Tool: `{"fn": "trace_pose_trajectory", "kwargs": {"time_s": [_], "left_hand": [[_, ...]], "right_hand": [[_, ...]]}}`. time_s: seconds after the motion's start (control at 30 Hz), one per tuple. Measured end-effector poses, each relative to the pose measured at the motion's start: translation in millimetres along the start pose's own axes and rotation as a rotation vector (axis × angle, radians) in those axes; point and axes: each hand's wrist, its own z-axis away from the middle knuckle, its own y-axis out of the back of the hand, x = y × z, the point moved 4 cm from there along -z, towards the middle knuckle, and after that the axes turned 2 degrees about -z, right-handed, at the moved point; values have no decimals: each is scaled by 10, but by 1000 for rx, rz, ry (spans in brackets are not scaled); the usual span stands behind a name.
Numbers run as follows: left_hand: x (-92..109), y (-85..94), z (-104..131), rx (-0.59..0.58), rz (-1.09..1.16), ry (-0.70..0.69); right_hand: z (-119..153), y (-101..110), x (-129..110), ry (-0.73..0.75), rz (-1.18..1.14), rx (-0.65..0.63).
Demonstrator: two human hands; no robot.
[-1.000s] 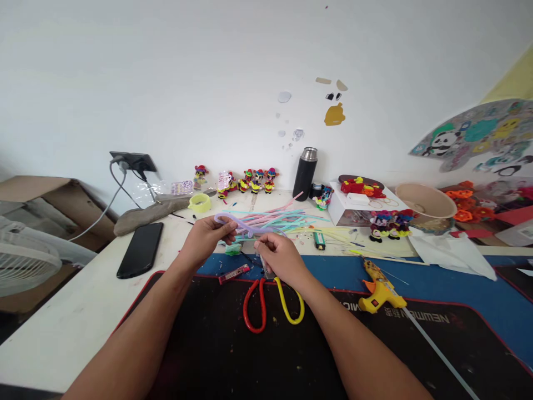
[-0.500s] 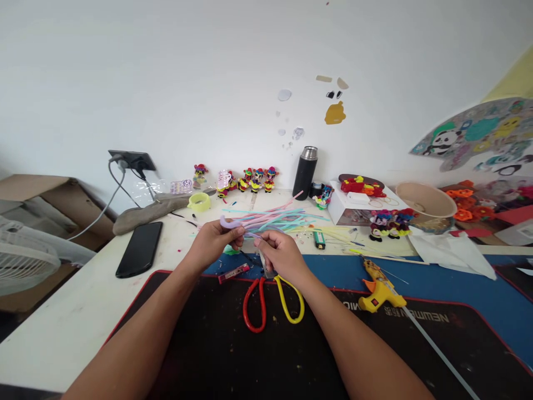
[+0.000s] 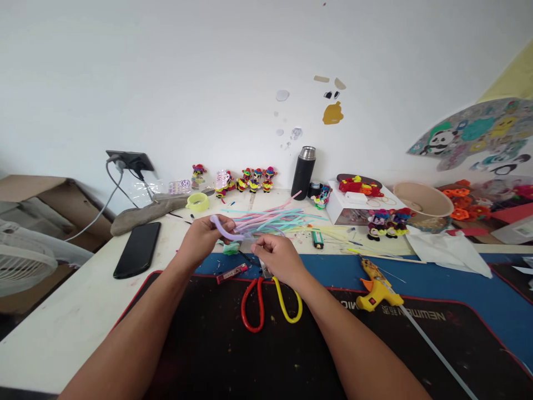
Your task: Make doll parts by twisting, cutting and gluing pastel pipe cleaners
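A lilac pipe cleaner (image 3: 225, 232), bent in a curve, is held up in front of me. My left hand (image 3: 204, 238) is closed on it, fingers wrapped round its left part. My right hand (image 3: 275, 253) pinches the same pipe cleaner near its middle, and a thin lilac stretch arcs behind my fingers. Behind both hands lies a bunch of pink, mint and lilac pipe cleaners (image 3: 275, 217). Below my right hand, scissors with one red and one yellow handle (image 3: 287, 300) rest on the black mat (image 3: 200, 339), their blades partly hidden. A small pink packet (image 3: 232, 273) lies beside them.
A yellow glue gun (image 3: 378, 286) lies at right, a phone (image 3: 137, 250) at left. Along the wall stand several pipe-cleaner figures (image 3: 255, 180), a black flask (image 3: 303, 173) and a white box (image 3: 350, 208). Yellow tape (image 3: 197, 202) and a green-and-white battery (image 3: 317, 239) sit between.
My left hand has shifted left and slightly up, turning, so a longer curved piece of the lilac pipe cleaner shows between my hands. My right hand stays nearly in place.
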Motion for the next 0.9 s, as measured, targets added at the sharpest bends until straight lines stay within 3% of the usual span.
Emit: {"fn": "trace_pose_trajectory", "kwargs": {"time_s": [0.13,0.4,0.63,0.9], "left_hand": [[24,79,-17,68,9,8],[68,-105,42,-46,-45,17],[86,-273,111,-187,-136,7],[65,-236,115,-254,-185,6]], "right_hand": [[-26,5,81,-22,-56,14],[-53,-6,71,-39,-349,-5],[-41,-50,83,-23,-312,-31],[-54,-24,128,-31,-288,-19]]}}
